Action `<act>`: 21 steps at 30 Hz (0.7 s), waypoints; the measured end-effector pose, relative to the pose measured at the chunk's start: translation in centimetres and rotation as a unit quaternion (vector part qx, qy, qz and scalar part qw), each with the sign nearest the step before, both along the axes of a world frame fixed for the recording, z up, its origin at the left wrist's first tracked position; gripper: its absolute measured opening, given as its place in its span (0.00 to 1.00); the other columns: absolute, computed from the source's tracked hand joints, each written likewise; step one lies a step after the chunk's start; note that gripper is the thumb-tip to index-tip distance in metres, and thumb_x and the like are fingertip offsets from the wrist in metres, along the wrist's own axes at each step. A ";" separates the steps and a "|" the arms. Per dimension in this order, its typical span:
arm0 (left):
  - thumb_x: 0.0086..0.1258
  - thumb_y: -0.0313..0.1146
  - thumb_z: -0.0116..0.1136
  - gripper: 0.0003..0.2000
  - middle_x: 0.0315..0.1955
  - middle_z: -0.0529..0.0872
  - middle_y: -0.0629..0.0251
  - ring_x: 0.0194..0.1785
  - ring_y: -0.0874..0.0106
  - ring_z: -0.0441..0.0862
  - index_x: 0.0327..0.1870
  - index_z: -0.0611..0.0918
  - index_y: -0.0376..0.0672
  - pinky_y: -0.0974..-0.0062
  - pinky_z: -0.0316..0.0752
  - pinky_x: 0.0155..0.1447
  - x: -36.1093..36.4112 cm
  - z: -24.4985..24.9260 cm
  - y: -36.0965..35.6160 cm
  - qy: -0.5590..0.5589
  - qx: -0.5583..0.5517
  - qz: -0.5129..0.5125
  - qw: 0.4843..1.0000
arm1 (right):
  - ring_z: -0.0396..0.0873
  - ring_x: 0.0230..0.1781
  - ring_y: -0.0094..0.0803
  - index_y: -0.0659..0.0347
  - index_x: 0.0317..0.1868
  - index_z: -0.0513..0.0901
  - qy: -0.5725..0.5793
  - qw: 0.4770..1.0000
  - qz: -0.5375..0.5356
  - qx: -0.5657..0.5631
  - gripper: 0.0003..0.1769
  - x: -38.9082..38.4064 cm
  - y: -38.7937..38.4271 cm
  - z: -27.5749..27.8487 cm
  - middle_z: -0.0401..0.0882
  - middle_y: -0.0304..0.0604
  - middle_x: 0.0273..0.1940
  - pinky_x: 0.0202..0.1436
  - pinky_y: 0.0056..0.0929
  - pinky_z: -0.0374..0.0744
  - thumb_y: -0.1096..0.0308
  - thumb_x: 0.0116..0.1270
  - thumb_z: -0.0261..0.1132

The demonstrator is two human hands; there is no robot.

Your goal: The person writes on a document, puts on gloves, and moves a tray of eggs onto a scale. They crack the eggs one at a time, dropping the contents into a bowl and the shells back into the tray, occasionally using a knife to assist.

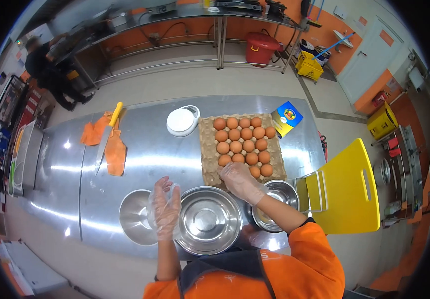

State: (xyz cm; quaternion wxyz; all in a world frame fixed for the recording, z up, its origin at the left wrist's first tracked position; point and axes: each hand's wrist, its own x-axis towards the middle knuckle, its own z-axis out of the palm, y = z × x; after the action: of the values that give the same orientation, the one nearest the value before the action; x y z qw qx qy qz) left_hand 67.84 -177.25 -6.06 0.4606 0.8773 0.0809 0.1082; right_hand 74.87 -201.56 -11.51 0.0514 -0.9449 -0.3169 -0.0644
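Note:
My right hand (241, 181), in a clear plastic glove, reaches down at the front of a cardboard egg tray (209, 149). Its fingers are curled together beside the nearest row of brown eggs (248, 145); what lies under them is hidden. My left hand (167, 209), gloved the same way, is raised with fingers apart and nothing in it. It is between a steel bowl (134, 215) on the left and a wide steel basin (189, 234). Beneath my right forearm stands a smaller steel pot (289, 192).
A yellow-handled knife (106, 134) lies on orange cloths (116, 157) at the left. Behind the tray are a white kitchen scale (180, 121) and a blue-and-yellow box (288, 118). A yellow board (344, 194) stands upright at right. Another person (48, 70) stands far left.

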 end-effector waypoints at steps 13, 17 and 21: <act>0.70 0.35 0.63 0.22 0.48 0.82 0.58 0.52 0.68 0.78 0.62 0.73 0.41 0.68 0.73 0.59 -2.3 1.6 2.2 0.012 -0.094 0.057 0.994 | 0.83 0.33 0.44 0.64 0.32 0.80 0.147 0.968 -0.061 0.194 0.11 1.6 3.6 2.5 0.82 0.51 0.29 0.36 0.41 0.80 0.66 0.52 0.66; 0.69 0.34 0.64 0.22 0.47 0.83 0.60 0.51 0.71 0.80 0.61 0.74 0.41 0.72 0.74 0.58 -2.2 1.3 2.1 0.011 -0.094 0.070 0.993 | 0.83 0.31 0.45 0.66 0.33 0.79 0.018 0.972 -0.206 0.115 0.11 2.6 2.3 -0.3 0.81 0.52 0.30 0.36 0.39 0.80 0.66 0.53 0.66; 0.69 0.34 0.64 0.22 0.47 0.82 0.60 0.51 0.71 0.79 0.62 0.74 0.41 0.72 0.74 0.59 -1.7 1.5 1.8 0.013 -0.108 0.060 0.992 | 0.82 0.32 0.45 0.66 0.32 0.77 -0.095 0.966 -0.198 0.139 0.10 3.5 2.5 -3.8 0.81 0.51 0.30 0.35 0.39 0.79 0.68 0.54 0.64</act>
State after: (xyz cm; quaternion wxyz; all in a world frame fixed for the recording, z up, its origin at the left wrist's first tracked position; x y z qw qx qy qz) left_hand 66.16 -175.41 -4.60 0.5442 0.8173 0.1502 0.1151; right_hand 78.37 -199.06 -15.35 0.1376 -0.9620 -0.1147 -0.2061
